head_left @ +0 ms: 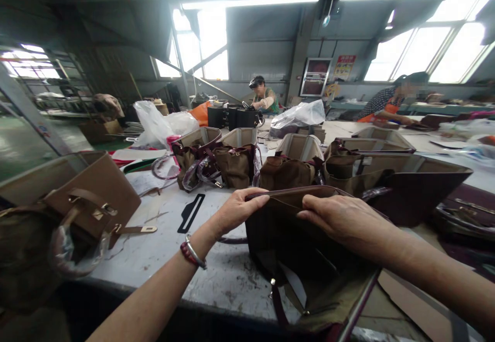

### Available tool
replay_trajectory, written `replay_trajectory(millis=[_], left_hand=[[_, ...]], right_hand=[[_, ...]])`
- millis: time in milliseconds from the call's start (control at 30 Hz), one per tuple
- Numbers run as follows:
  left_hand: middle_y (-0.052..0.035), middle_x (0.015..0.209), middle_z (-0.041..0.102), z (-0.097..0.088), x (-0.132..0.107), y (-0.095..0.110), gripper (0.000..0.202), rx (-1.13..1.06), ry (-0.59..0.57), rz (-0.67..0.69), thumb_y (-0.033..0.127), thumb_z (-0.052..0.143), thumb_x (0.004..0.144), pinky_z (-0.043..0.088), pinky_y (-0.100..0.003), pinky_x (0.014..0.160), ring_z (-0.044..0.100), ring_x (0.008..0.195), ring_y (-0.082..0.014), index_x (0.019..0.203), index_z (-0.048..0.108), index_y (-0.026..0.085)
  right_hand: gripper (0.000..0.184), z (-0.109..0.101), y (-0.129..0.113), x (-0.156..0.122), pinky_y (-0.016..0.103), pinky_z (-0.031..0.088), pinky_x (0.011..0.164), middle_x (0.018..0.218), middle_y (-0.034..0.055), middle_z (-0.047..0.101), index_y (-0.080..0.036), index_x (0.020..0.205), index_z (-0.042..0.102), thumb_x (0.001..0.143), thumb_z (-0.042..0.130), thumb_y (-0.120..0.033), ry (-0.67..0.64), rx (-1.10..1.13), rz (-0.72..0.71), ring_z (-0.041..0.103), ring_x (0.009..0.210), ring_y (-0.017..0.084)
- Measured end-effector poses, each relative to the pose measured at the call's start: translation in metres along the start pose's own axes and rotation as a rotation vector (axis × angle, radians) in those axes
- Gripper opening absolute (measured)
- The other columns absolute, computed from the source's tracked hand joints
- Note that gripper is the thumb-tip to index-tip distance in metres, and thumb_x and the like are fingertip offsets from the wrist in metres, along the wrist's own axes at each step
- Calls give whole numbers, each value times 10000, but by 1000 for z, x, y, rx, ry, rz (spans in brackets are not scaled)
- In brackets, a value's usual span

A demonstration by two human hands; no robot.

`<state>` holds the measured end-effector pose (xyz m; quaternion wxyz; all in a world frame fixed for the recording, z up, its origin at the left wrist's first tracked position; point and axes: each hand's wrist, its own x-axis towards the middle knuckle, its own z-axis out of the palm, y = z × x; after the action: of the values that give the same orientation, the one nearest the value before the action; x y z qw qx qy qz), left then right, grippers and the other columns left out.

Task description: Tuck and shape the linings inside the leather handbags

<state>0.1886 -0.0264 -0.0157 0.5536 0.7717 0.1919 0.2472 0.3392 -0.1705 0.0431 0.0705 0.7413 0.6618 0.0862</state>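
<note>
From my end I see both hands reaching forward over the near edge of the table (154, 259). My left hand (236, 209) comes up from the lower left, wrist angled inward, and pinches the rim of the dark bag (278, 228), thumb lying on top. A bracelet (189, 254) sits at that wrist. My right hand (338, 215) comes in from the right, knuckles up, fingers curled closed on the same rim.

The bag sits at the table's near edge, its mouth tipped toward me. Inside I make out a white piece (294, 282) and a narrow strap (277, 300) with a metal fitting; the rest is too dark to tell.

Beyond it, olive bags (234, 169) stand in a row toward the far edge, pale inner walls showing. By the table's left edge is a tan bag (100, 192), its handle (64, 249) wrapped in clear plastic.
</note>
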Motion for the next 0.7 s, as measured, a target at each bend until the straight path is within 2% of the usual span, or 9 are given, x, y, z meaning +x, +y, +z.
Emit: replay_trajectory(millis=[300, 433, 533, 700], left_hand=[[-41, 832, 614, 1, 3, 3, 297, 79, 58, 29, 349, 477, 776, 395, -238, 726, 525, 809, -166, 891, 617, 113], [-33, 792, 611, 3, 4, 5, 310, 110, 76, 36, 371, 453, 789, 395, -221, 689, 523, 785, -163, 841, 627, 119], [-24, 760, 609, 4, 5, 6, 320, 115, 70, 33, 376, 445, 793, 392, -210, 659, 522, 768, -161, 869, 630, 127], [-21, 750, 613, 4, 6, 6, 329, 136, 71, 27, 392, 445, 789, 390, -204, 628, 521, 729, -155, 848, 634, 128]], right_hand=[[209, -10, -5, 14, 239, 256, 464, 680, 21, 643, -217, 756, 573, 831, 413, -329, 104, 14, 172, 606, 634, 175], [223, -7, -4, 19, 239, 253, 452, 670, 25, 649, -214, 715, 582, 821, 423, -328, 169, 51, 202, 612, 621, 188], [219, -4, -1, 21, 238, 264, 450, 663, 21, 651, -218, 703, 584, 818, 428, -318, 206, 65, 212, 614, 610, 196], [226, -3, 0, 22, 242, 311, 464, 659, 31, 656, -213, 691, 592, 818, 428, -305, 205, 73, 225, 620, 612, 212]])
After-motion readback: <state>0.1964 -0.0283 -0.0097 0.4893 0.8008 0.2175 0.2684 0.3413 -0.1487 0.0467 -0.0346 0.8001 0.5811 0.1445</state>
